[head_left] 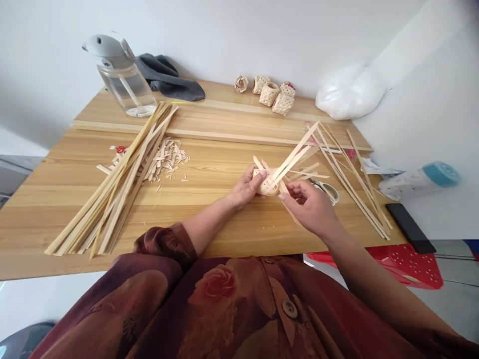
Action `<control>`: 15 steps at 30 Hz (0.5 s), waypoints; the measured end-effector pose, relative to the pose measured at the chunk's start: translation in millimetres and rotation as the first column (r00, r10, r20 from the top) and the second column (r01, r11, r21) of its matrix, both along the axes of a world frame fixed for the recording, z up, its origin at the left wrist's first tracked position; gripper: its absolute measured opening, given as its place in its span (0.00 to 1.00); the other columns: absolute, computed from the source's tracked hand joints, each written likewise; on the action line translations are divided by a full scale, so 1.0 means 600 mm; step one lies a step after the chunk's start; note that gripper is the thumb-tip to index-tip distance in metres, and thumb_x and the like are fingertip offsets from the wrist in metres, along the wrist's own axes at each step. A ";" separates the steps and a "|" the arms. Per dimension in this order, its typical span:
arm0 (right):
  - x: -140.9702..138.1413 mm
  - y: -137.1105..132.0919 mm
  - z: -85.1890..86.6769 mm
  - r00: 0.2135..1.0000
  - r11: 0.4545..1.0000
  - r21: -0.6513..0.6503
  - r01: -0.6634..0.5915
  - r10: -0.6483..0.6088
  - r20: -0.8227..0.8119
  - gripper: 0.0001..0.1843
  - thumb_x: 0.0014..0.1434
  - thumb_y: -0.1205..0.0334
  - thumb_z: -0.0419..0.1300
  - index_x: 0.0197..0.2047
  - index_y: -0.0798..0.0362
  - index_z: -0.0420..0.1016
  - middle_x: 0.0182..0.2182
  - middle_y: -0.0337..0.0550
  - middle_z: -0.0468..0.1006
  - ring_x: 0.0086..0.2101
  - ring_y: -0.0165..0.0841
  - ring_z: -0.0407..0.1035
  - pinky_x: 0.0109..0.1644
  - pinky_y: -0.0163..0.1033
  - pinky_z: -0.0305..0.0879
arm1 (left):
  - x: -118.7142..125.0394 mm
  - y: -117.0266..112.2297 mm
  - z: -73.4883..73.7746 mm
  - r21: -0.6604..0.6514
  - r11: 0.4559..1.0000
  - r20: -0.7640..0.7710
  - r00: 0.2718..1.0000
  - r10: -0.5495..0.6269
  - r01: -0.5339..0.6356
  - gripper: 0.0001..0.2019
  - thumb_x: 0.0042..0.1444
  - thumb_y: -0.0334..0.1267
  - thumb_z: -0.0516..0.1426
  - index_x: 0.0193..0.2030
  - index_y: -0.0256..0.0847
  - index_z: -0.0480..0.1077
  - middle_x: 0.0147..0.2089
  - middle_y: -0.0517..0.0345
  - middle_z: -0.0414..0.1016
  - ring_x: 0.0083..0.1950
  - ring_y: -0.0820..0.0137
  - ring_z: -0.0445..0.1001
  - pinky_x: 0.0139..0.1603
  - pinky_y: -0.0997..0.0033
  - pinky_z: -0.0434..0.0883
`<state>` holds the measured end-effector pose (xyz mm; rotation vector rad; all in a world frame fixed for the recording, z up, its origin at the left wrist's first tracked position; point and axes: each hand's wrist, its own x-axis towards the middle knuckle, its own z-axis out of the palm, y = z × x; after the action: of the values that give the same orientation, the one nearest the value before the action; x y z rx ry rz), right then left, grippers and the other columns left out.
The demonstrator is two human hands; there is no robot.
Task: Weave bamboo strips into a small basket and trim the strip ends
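Observation:
My left hand point(248, 187) is closed round the side of a small woven basket point(266, 185), thumb pressed on its front. Long pale strips point(295, 153) stick out of the weave, up and to the right. Between the thumb and fingers of my right hand point(309, 203) is a flat strip point(284, 189) at the basket's right side; its lower end hangs below the hand. Scissors point(329, 191) with pale handles lie just behind my right hand, partly covered by it.
Long strips point(123, 184) and cut scraps point(168, 157) lie at left; more strips point(348, 184) at right. Small finished baskets point(269, 93), a water bottle point(127, 85), a dark cloth point(168, 80) and a white bag point(350, 94) stand at the back. A phone point(410, 228) rests at the right edge.

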<state>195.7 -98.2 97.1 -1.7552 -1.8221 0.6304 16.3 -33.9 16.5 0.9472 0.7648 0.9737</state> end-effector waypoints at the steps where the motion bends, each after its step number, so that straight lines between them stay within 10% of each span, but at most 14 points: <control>1: -0.002 -0.001 -0.003 0.999 1.000 0.000 -0.015 0.015 0.029 0.15 0.59 0.51 0.66 0.46 0.50 0.79 0.39 0.46 0.85 0.35 0.41 0.78 0.41 0.46 0.73 | 0.000 0.000 0.000 0.019 1.000 0.001 1.000 0.006 -0.006 0.24 0.60 0.59 0.60 0.54 0.46 0.63 0.46 0.58 0.78 0.40 0.71 0.77 0.34 0.74 0.73; 7: -0.013 0.001 -0.017 0.991 0.990 0.089 -0.106 0.099 0.085 0.09 0.63 0.54 0.62 0.43 0.46 0.82 0.37 0.44 0.84 0.45 0.47 0.76 0.50 0.49 0.70 | 0.010 0.002 -0.007 0.083 0.996 0.069 0.997 0.034 -0.040 0.25 0.58 0.53 0.61 0.57 0.43 0.66 0.54 0.54 0.78 0.52 0.69 0.77 0.54 0.70 0.73; 15: -0.005 -0.004 -0.033 0.980 0.982 -0.068 -0.178 0.172 -0.096 0.10 0.66 0.51 0.62 0.46 0.45 0.80 0.45 0.43 0.84 0.48 0.46 0.77 0.54 0.50 0.70 | 0.001 0.003 0.005 -0.128 0.992 0.154 0.987 0.034 -0.014 0.19 0.44 0.40 0.65 0.45 0.37 0.77 0.40 0.55 0.81 0.40 0.68 0.77 0.46 0.67 0.74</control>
<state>192.9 -100.9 77.4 -1.5974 -1.9265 0.8449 17.2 -32.3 19.4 0.7439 0.6981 0.9958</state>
